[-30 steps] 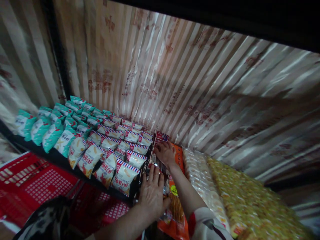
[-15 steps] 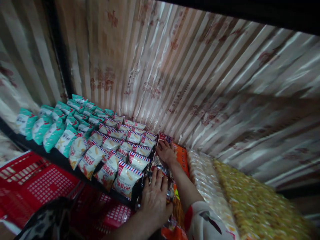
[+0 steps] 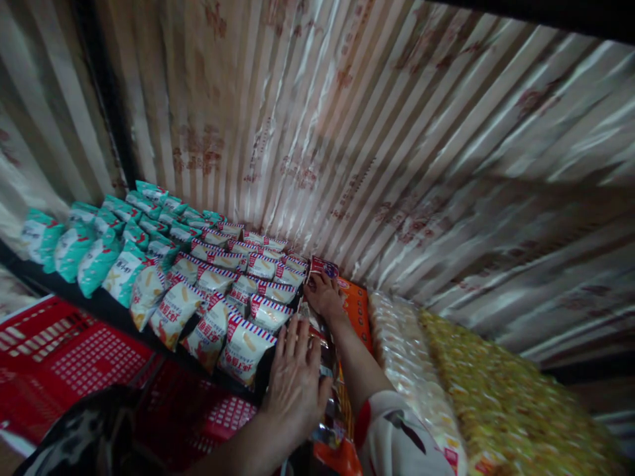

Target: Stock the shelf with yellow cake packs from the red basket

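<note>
My left hand [image 3: 295,377] lies stretched out, fingers extended, on the left side of a row of dark, shiny packages [image 3: 327,360]. Farther back, my right hand [image 3: 323,297] rests with its fingers on a dark red-purple package [image 3: 325,266] at the back of that row; its thumb is hidden. Left of both hands stand several rows of white snack bags [image 3: 248,350] with red print and striped tops. Beyond them are several teal snack bags [image 3: 116,272]. An orange package [image 3: 354,307] sits just right of my right hand.
A red plastic basket [image 3: 94,360] stands below the black shelf edge [image 3: 89,301] at left. To the right lie a pack of pale wrapped items [image 3: 404,357] and a yellow-green wrapped pack [image 3: 496,383]. Ridged, plastic-wrapped sheeting [image 3: 397,165] rises behind.
The whole view has shifted slightly. My left hand has slid a little forward along the dark packages, and its fingers look straighter. My right hand stays at the dark red-purple package.
</note>
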Motion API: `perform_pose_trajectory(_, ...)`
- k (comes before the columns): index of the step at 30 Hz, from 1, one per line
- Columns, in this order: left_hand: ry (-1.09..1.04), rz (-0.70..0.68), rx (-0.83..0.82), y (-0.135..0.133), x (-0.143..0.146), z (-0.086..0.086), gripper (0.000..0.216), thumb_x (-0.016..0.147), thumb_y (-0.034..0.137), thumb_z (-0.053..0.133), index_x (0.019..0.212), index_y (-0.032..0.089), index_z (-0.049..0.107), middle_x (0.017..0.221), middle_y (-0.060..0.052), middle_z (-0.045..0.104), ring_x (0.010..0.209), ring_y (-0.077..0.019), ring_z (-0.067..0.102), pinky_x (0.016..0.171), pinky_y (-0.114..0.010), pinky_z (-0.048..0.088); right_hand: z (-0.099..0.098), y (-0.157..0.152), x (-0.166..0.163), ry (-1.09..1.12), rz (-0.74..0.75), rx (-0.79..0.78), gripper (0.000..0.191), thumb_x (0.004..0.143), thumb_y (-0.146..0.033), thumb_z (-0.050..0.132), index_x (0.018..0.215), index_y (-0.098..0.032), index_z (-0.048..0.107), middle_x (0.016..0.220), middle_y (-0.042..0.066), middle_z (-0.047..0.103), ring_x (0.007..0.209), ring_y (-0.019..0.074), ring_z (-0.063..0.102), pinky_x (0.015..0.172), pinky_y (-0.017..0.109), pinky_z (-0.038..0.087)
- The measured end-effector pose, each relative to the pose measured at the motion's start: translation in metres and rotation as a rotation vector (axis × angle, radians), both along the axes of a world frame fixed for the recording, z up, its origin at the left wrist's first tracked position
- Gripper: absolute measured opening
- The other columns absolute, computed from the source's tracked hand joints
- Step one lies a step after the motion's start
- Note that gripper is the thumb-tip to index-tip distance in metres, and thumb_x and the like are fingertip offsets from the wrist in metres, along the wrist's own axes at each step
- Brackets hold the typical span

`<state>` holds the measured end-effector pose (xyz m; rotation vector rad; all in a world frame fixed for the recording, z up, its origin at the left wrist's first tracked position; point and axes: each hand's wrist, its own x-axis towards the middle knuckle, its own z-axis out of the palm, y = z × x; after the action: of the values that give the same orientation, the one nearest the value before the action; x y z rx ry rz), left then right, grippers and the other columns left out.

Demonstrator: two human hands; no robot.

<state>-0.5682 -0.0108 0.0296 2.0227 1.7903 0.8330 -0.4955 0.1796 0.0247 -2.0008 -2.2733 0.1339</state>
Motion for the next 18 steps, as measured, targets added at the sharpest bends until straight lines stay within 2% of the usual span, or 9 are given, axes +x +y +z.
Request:
perform_pose_trajectory(3,0.018,-0.098,-0.017,-0.005,0.006,-0.005,0.063,0.080,0.034,0.047,0.137,0.011,0.033,0.149,-0.011,0.012,0.137,-0.0275,0.005,0.112,-0.044,0.015,-0.001,0.000,0.001,0.019,0.002,0.007,0.047,0.084,-0.048,0.039,0.128,-0.032,0.043,0.142,0.002,0.031,0.129,0.0287,0.025,0.101,0.050,0.024)
perform_pose_trajectory(5,-0.002,-0.123,-0.018,-0.007,0.011,-0.009,0.070,0.078,0.035,0.049,0.140,0.013,0.025,0.149,-0.011,0.008,0.137,-0.0285,0.004,0.111,-0.045,0.017,0.000,0.001,0.003,0.024,0.012,0.011,0.047,0.084,-0.048,0.038,0.128,-0.032,0.043,0.141,0.002,0.031,0.129,0.0274,0.026,0.101,0.047,0.026)
perform_pose_trajectory(8,-0.026,-0.133,-0.046,-0.007,0.014,-0.009,0.072,0.077,0.039,0.051,0.140,0.015,0.027,0.149,-0.011,0.004,0.136,-0.0315,0.003,0.110,-0.049,0.015,0.001,0.001,0.006,0.008,0.045,0.004,0.046,0.086,-0.046,0.038,0.130,-0.031,0.041,0.141,0.003,0.031,0.128,0.0253,0.028,0.101,0.043,0.026)
perform_pose_trajectory(14,-0.070,-0.127,-0.139,-0.004,0.008,0.008,0.065,0.081,0.048,0.046,0.135,0.013,0.037,0.147,-0.013,0.017,0.135,-0.0320,0.011,0.110,-0.049,0.016,0.004,-0.002,0.003,-0.023,0.020,-0.021,0.049,0.085,-0.047,0.036,0.132,-0.031,0.038,0.142,0.004,0.029,0.127,0.0276,0.028,0.099,0.047,0.028)
perform_pose_trajectory(18,-0.093,-0.044,-0.092,0.004,0.004,0.017,0.057,0.084,0.038,0.040,0.135,0.012,0.037,0.148,-0.011,0.018,0.136,-0.0283,0.014,0.111,-0.044,0.018,0.004,-0.003,0.001,-0.034,0.022,-0.018,0.048,0.086,-0.047,0.034,0.131,-0.032,0.038,0.142,0.003,0.029,0.128,0.0274,0.027,0.099,0.049,0.028)
